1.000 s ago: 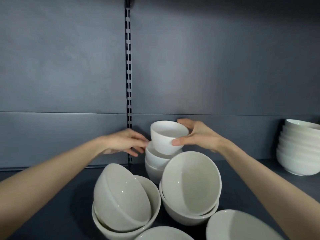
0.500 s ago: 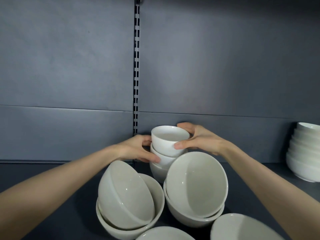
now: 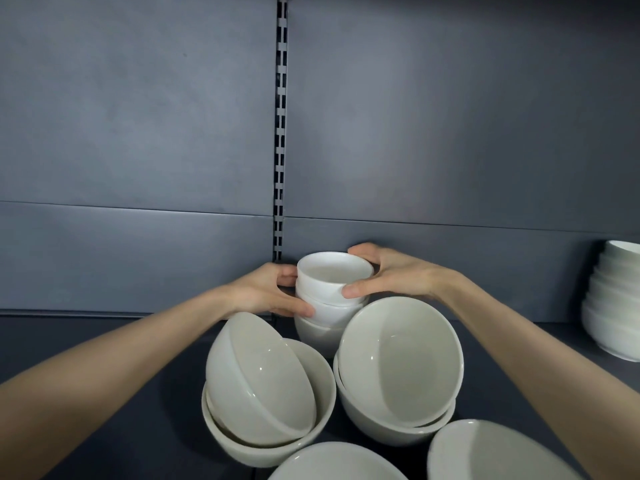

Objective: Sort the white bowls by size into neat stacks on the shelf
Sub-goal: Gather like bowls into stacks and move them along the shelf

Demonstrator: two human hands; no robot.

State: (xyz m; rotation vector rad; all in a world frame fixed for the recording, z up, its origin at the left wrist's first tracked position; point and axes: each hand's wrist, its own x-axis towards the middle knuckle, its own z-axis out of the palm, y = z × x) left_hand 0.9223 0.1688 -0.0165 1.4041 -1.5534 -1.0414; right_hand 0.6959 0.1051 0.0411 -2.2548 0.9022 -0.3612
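Stack of three small bowls (image 3: pixel 330 313) at the back of the dark shelf (image 3: pixel 104 362), upright and nested, just beside the slotted rail (image 3: pixel 280 133). Left hand (image 3: pixel 266 294) curled around the left side of this stack, thumb pressed on the middle bowl. Right hand (image 3: pixel 391 275) gripping the top small bowl (image 3: pixel 334 277), thumb on its front wall, fingers bent behind its rim. Just in front, a left pair of larger bowls (image 3: pixel 256 379), inner one tilted steeply, and a right pair (image 3: pixel 398 362), inner one tilted too. At the lower edge, one more bowl (image 3: pixel 336 462) and another bowl (image 3: pixel 491 455), both cut off. Far right, well apart, a tall neat stack (image 3: pixel 613 306).
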